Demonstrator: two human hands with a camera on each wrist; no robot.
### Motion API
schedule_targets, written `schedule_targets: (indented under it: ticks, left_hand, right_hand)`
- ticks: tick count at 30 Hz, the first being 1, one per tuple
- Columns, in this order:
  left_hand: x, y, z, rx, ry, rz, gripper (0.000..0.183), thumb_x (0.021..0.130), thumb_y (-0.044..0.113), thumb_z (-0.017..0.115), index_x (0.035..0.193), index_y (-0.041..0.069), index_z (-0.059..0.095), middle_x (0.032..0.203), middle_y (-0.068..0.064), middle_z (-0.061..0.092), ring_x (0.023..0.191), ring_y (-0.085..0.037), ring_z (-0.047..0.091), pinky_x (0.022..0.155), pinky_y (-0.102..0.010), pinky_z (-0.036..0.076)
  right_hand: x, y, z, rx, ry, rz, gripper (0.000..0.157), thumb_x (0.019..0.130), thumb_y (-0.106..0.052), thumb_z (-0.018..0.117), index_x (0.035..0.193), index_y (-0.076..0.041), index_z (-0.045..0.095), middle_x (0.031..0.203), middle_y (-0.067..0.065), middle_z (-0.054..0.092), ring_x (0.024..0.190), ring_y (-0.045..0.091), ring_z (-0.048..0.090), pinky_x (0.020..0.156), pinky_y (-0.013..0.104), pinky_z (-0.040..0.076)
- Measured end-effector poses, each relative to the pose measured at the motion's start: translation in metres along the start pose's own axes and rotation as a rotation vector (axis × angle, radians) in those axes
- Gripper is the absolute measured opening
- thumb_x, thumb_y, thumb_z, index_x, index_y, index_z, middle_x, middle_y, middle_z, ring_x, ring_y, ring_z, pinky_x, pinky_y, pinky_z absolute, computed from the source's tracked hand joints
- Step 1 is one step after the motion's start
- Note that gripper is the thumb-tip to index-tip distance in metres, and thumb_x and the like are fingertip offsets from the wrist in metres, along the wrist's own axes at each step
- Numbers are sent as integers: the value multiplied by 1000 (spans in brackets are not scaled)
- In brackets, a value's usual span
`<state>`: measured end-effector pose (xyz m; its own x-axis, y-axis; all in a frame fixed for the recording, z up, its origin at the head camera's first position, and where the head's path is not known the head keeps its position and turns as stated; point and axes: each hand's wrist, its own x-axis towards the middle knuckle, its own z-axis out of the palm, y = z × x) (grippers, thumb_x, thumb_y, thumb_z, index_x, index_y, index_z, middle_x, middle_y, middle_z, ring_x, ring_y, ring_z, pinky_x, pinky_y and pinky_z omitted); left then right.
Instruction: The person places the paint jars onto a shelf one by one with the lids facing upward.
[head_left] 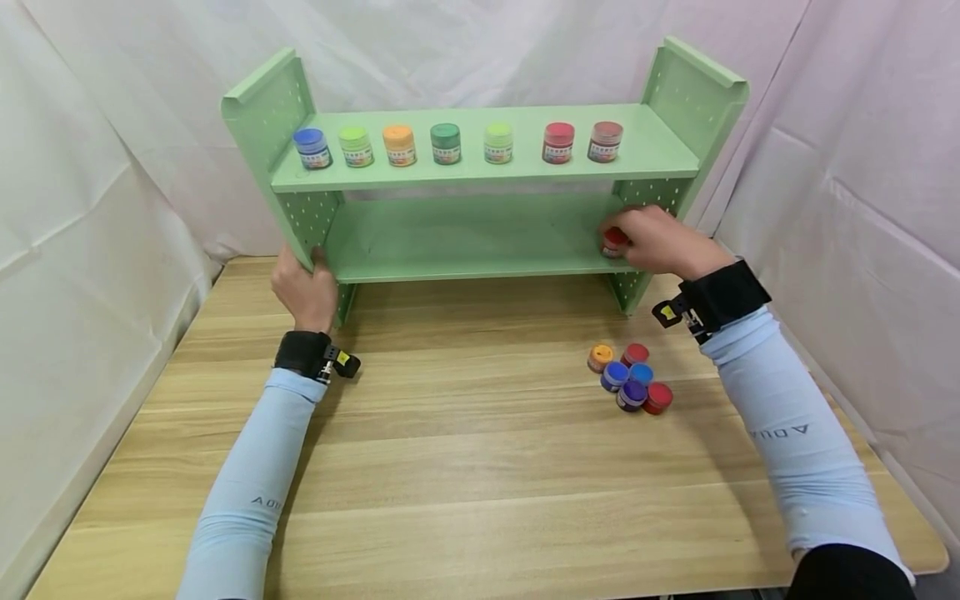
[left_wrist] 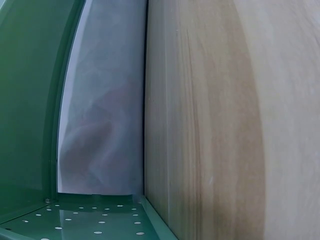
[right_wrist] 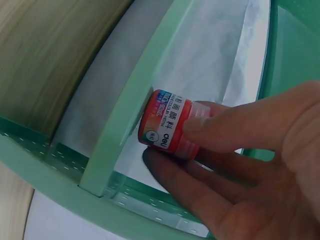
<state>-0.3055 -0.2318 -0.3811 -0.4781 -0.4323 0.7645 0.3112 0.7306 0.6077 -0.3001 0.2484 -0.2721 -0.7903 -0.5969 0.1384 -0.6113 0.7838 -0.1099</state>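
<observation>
My right hand (head_left: 660, 240) pinches a small red paint jar (right_wrist: 165, 120) by its lid, thumb on one side and fingers on the other. In the right wrist view the jar's base meets the lower shelf board (right_wrist: 127, 105), near the board's right end. My left hand (head_left: 306, 290) grips the left side panel (head_left: 288, 218) of the green rack, thumb on the front edge; the hand is out of the left wrist view. On the upper board (head_left: 480, 171) several paint jars stand in a spaced row, from a blue jar (head_left: 312, 148) to a brownish-red jar (head_left: 604, 142).
On the wooden table (head_left: 450, 433), in front of the rack's right end, several more jars sit clustered, among them an orange jar (head_left: 600, 357), a purple jar (head_left: 632, 396) and a red jar (head_left: 658, 397). White cloth (head_left: 480, 50) hangs behind and at both sides.
</observation>
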Motion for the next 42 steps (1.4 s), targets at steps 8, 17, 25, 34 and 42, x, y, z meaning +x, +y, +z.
schedule_targets:
  ticks: [8,17,25,34,42]
  left_hand:
    - [1,0,1,9,-5,-2,28,86,3,59,111,7,69,105,-3,68,95,-15,63,80,-33,48]
    - [0,-1,2,8,-6,-7,26,85,3,58,108,6,69,102,-4,69,91,-17,64,78,-34,48]
    - [0,-2,2,1,-8,-9,27,85,2,58,110,7,69,104,-3,69,93,-16,64,79,-33,48]
    - [0,-3,1,5,-7,-3,26,86,3,59,108,6,69,102,-4,69,93,-16,63,78,-34,48]
    - [0,-1,1,14,-10,2,25,85,3,59,107,6,70,99,-6,69,92,-18,63,78,-36,47]
  right_hand:
    - [4,-2,-3,-18,-29,40,16,85,8,48,88,-2,60,74,8,45,69,23,42,64,34,33]
    - [7,-3,-7,-36,-71,67,17,87,2,53,100,-1,63,80,9,51,73,25,46,66,37,37]
    - [9,-3,-8,-39,-82,69,10,88,1,52,92,-3,60,75,8,46,70,24,44,64,35,34]
    - [10,-5,-6,-50,-59,63,10,89,2,49,84,-3,56,72,7,44,67,22,42,62,34,32]
    - [10,-3,-4,-57,-31,40,9,89,1,52,86,-3,59,73,7,46,68,23,43,62,35,33]
